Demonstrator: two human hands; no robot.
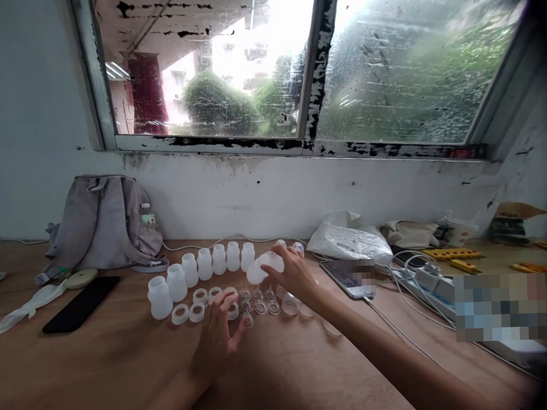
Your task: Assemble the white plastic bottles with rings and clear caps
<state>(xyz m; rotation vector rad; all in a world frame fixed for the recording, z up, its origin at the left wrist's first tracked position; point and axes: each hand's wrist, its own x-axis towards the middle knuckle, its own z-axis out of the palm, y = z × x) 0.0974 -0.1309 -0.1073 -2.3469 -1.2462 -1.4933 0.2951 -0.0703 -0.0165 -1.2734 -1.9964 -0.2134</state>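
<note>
My right hand is closed around a small white feeding bottle, which it holds tilted above the table. My left hand hovers low over the parts, thumb and fingers apart, with nothing visibly held. Near its fingertips are white bottle collar rings and clear bottle teats. More white bottles stand upright in a curved row behind and to the left. Clear round caps lie below my right wrist, which partly hides them. Behind my right hand, clear domed tops show in part.
A black phone and a grey backpack are on the left. To the right lie a charging phone, a silvery plastic bag, white cables and a power strip. The wall and window rise behind.
</note>
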